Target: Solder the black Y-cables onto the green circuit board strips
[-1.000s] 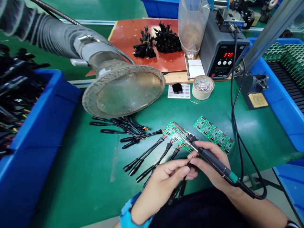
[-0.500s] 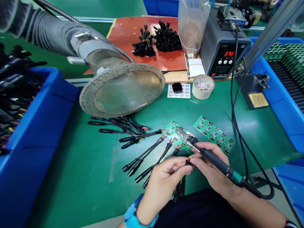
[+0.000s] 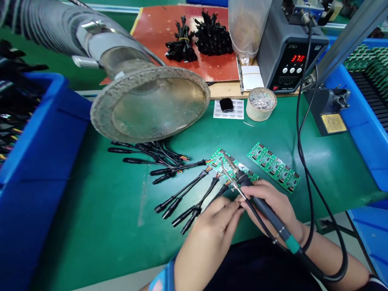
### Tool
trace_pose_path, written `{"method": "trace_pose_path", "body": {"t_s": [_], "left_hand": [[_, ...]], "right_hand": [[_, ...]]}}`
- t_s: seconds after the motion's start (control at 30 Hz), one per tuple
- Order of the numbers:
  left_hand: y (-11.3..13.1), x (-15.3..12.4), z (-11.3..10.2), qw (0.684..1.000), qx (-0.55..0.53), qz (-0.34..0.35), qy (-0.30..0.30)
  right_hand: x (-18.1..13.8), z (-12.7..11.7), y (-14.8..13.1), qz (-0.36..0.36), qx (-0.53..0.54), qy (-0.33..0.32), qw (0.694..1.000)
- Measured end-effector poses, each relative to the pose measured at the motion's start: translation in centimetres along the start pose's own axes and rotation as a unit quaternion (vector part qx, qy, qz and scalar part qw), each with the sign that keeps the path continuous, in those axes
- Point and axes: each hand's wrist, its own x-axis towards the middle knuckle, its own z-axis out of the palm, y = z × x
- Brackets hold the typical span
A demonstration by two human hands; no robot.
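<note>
My right hand (image 3: 274,206) is closed round a black soldering iron (image 3: 260,204) with a green collar; its tip points up-left over a green circuit board (image 3: 235,169). My left hand (image 3: 216,226) pinches a thin black cable end (image 3: 239,199) just beside the right fingers, at the board's near edge. Several black cables with coloured wire ends (image 3: 188,190) are fanned out left of the board and joined to it. A second green circuit board (image 3: 274,166) lies to the right, untouched.
A dusty fume extractor funnel (image 3: 151,103) hangs over the mat on the left. Behind are a soldering station reading 370 (image 3: 291,52), a tin of solder scraps (image 3: 260,104), an iron stand (image 3: 329,109), bundled black connectors (image 3: 200,42) on a red board, and blue bins (image 3: 42,161) at both sides.
Both hands moved up toward the near edge of the board, and the iron tip swung further over it. The pinched cable end came with them.
</note>
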Motion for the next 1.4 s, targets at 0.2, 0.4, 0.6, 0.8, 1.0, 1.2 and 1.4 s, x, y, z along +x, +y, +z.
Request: {"method": "trace_pose_path", "body": {"t_s": [0.2, 0.4, 0.6, 0.8, 1.0, 1.2, 1.4], "left_hand": [[-0.4, 0.2, 0.1, 0.954, -0.189, -0.227, -0.056], [-1.7, 0.0, 0.0, 0.937, -0.215, -0.273, -0.021], [-1.9, -0.4, 0.6, 0.996, 0.055, -0.065, -0.005], [-1.9, -0.3, 0.6, 0.993, 0.118, -0.023, -0.022], [-2.1, -0.2, 0.7, 0.992, 0.127, -0.016, -0.018], [-2.1, -0.2, 0.8, 0.991, 0.133, -0.008, -0.015], [-2.1, -0.2, 1.0, 0.99, 0.14, -0.006, -0.009]], "right_hand": [[-1.8, 0.8, 0.7, 0.097, 0.027, 0.141, 0.985], [-3.9, -1.4, 1.9, -0.001, -0.03, 0.123, 0.992], [-5.4, -3.7, 1.6, -0.103, -0.109, 0.036, 0.988], [-5.7, -3.7, 1.4, -0.141, -0.142, 0.012, 0.98], [-5.4, -3.7, 1.4, -0.159, -0.169, -0.01, 0.973], [-5.0, -3.3, 1.1, -0.185, -0.183, 0.002, 0.966], [-5.3, -3.2, 1.2, -0.191, -0.18, 0.0, 0.965]]}}
